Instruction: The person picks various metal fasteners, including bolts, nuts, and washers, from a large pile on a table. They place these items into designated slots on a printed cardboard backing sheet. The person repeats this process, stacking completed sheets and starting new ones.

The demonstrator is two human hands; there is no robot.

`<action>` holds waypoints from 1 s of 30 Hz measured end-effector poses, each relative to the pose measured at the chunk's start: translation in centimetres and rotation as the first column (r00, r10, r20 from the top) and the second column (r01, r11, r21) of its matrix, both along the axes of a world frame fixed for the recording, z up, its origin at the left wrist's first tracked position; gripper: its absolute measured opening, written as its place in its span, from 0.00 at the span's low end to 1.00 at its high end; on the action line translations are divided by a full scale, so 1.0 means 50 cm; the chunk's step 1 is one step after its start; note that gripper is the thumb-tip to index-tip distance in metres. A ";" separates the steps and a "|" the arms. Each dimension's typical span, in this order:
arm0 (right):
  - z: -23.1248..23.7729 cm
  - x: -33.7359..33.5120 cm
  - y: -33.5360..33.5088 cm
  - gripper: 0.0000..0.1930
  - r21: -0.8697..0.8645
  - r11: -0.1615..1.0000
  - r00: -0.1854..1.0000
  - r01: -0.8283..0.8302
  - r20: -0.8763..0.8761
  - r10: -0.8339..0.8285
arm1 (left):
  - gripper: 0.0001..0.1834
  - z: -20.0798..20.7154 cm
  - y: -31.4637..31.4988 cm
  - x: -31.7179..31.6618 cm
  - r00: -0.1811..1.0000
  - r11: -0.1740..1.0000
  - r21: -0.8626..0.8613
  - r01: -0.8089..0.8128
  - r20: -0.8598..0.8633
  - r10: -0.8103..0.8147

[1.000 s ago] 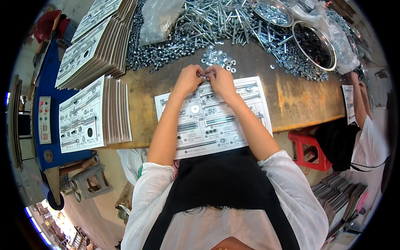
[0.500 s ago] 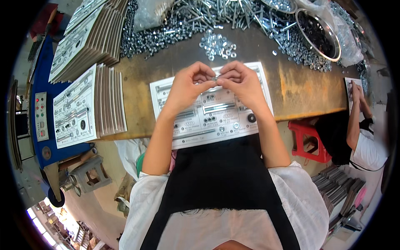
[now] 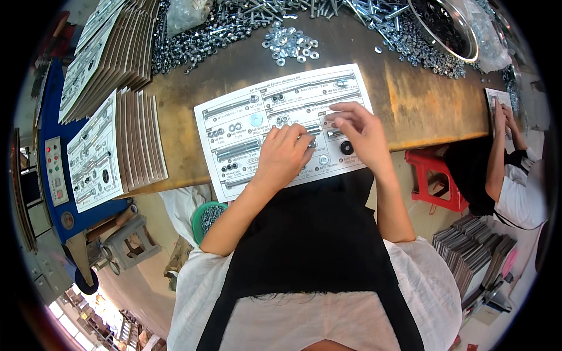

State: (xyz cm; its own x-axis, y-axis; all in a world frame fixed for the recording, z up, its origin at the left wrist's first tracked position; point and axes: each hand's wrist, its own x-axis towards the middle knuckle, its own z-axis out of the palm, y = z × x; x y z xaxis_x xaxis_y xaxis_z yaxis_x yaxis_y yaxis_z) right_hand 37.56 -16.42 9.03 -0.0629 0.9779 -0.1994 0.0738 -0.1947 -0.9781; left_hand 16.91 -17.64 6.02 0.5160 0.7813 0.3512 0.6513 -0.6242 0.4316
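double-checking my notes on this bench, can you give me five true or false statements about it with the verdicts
1. The left hand is over the printed card. True.
2. The stool at the right is blue. False: the stool is red.
3. A pile of loose washers lies beyond the card's far edge. True.
4. The right hand has its thumb and fingers pressed together. False: they are spread apart.
5. The green basin is full of stacked cards. False: it holds small metal parts.
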 end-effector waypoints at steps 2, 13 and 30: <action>-0.010 0.014 0.003 0.10 0.024 1.000 1.000 0.006 -0.020 -0.005 | 0.14 -0.003 -0.002 0.003 0.997 1.000 -0.010 -0.002 -0.073 0.002; -0.018 0.018 0.094 0.08 0.173 0.985 0.954 0.018 0.292 -0.069 | 0.06 0.022 0.047 -0.020 0.991 0.986 -0.105 -0.131 -0.007 0.131; -0.080 -0.067 0.296 0.08 0.374 0.917 0.889 -0.139 0.454 -0.050 | 0.12 -0.059 0.338 -0.021 0.918 0.917 -0.098 -0.387 -0.134 0.373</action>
